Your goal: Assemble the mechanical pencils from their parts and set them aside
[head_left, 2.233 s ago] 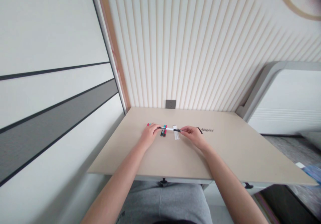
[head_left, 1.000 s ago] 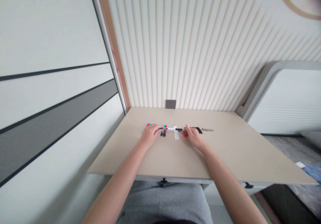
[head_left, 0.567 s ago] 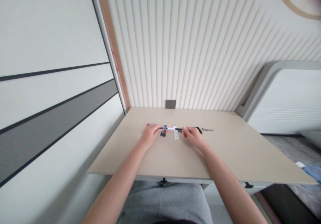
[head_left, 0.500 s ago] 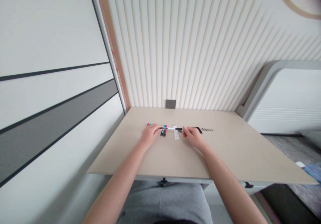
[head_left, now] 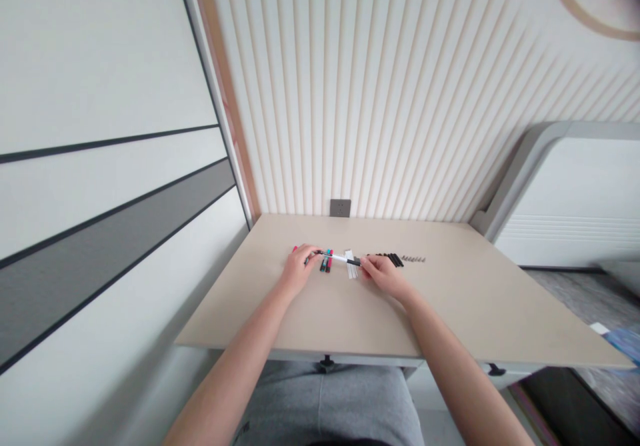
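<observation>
A pen [head_left: 339, 257] with a white barrel and a black section on its right part is held level above the desk, its right end tilted slightly lower. My left hand [head_left: 297, 266] pinches its dark left end. My right hand [head_left: 383, 274] has its fingers closed on the black right end. Under the pen lie red and teal pieces with dark ends [head_left: 327, 264], partly covered by my left hand. Thin white tubes [head_left: 352, 270] lie in the middle. Behind my right hand is a row of short black pieces [head_left: 395, 259], partly hidden.
Small dark parts [head_left: 414, 259], too small to name, form a line right of the black pieces. The beige desk [head_left: 340, 313] meets a ribbed wall with a dark socket [head_left: 340, 208]. A white cabinet [head_left: 200, 253] stands at the left, a headboard [head_left: 565, 193] at the right.
The pen's right end has dropped and shifted a little left along with my right hand. More of the black row shows behind that hand. My left hand has barely moved.
</observation>
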`<state>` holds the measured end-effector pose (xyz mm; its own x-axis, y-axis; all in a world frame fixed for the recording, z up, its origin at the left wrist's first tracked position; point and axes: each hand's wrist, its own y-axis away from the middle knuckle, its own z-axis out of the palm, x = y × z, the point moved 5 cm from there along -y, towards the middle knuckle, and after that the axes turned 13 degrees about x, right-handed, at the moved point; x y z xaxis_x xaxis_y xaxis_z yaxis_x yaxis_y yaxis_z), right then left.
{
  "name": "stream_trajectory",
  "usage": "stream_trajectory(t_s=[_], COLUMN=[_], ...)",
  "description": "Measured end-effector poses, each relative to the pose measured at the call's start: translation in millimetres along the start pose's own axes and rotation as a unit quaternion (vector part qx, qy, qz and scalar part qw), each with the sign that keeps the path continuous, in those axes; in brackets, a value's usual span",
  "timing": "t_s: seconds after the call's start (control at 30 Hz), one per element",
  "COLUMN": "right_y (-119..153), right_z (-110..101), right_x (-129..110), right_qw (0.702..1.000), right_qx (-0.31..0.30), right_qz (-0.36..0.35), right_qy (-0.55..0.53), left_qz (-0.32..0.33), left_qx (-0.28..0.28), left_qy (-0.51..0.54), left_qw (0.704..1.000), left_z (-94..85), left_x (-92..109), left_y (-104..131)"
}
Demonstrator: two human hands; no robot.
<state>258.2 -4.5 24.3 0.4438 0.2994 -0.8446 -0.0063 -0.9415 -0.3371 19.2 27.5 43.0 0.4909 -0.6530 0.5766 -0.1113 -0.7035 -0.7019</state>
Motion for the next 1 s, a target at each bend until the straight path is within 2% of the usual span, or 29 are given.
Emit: stream_trajectory(t_s=[0.1,0.17,0.3,0.43,0.63,0.73,1.0], right_y=[5,10,14,15,13,13,19], right_z=[14,24,35,39,42,40,45], right_x=[-9,-15,-23,-23,-20,-22,-16], right_qw=[0.999,0.997,0.996,0.996,0.981,0.970,0.952], right_qx=[-0.039,-0.066,-0.083,-0.082,-0.053,-0.063,-0.140], right_qz=[-0.001,0.003,-0.013,-0.028,0.019,0.031,0.042], right_qy=[-0.031,-0.048,-0.043,-0.031,-0.184,-0.232,-0.271], left_qz=[-0.083,-0.131,-0.199,-0.240,-0.258,-0.251,-0.246], left_qx=[0.042,0.046,0.024,-0.030,-0.128,-0.170,-0.195], left_qy=[0.045,0.102,0.230,0.308,0.361,0.375,0.365], left_qw=[0.995,0.985,0.952,0.920,0.887,0.876,0.876], left_z=[0.8,6.7,23.8,37.2,45.9,49.1,51.3], left_x=[-7,-9,-5,5,19,24,25], left_y=[1,2,6,11,21,24,27])
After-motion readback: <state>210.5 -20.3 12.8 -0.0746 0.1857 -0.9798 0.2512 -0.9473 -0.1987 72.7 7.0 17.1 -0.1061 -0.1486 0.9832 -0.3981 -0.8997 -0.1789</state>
